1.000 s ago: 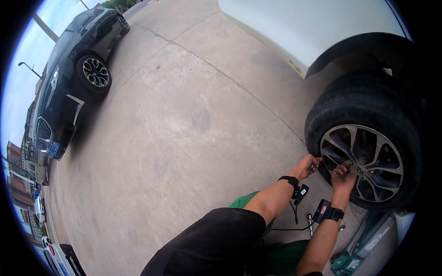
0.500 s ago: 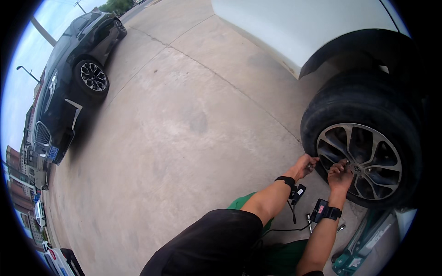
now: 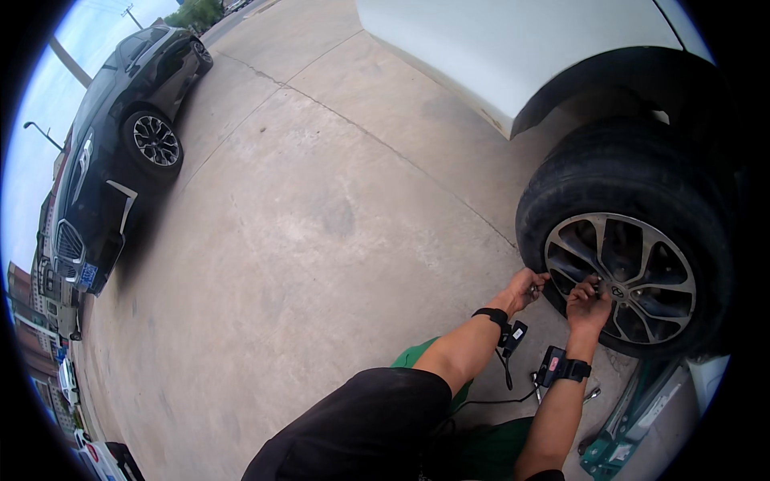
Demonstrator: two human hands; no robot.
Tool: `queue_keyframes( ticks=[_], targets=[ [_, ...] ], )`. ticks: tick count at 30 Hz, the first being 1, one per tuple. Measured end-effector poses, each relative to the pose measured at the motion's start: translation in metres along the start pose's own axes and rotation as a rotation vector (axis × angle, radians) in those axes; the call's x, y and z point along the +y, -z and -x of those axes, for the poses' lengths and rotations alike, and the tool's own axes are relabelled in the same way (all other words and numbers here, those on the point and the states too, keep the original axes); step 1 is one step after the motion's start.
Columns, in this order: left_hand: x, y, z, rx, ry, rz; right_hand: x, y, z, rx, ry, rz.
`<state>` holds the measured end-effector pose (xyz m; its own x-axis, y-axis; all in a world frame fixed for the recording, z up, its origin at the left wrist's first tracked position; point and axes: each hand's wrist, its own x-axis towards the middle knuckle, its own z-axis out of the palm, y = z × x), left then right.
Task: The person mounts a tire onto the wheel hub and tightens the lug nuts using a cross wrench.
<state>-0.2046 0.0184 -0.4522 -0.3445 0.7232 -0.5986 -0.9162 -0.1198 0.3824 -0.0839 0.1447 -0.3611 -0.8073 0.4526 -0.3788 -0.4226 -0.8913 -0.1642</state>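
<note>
Now | our left hand (image 3: 523, 290) curls beside the tyre (image 3: 597, 180), fingers bent | our right hand (image 3: 588, 309) bunches its fingers before the wheel (image 3: 625, 284) | we cannot tell what either pinches

This is an outdoor parking area: concrete ground (image 3: 305, 264), a black car (image 3: 100, 212), a street lamp (image 3: 43, 135) and buildings (image 3: 21, 282) under open sky (image 3: 52, 88).

Sky (image 3: 96, 32): pale, bright; daylight reaches my feed from above.
Pavement (image 3: 321, 264): evenly lit, soft shadow beneath the dark car (image 3: 104, 152).
Wheel arch (image 3: 593, 88): near-black, detail lost to me.
Wheel (image 3: 622, 280): dull sheen on metal.
Buildings (image 3: 36, 353): fisheye-bent, beside blue-fringed black rim.
</note>
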Motion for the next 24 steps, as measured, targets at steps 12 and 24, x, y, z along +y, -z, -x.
queue_keyframes(
  ticks=[12,24],
  targets=[
    [0.000,-0.001,0.000,-0.004,-0.002,-0.011,0.001,0.002,0.002,0.019,0.024,0.056],
    [0.001,-0.001,0.002,0.034,0.007,0.017,0.007,-0.012,0.007,0.133,0.052,0.021]
  ],
)
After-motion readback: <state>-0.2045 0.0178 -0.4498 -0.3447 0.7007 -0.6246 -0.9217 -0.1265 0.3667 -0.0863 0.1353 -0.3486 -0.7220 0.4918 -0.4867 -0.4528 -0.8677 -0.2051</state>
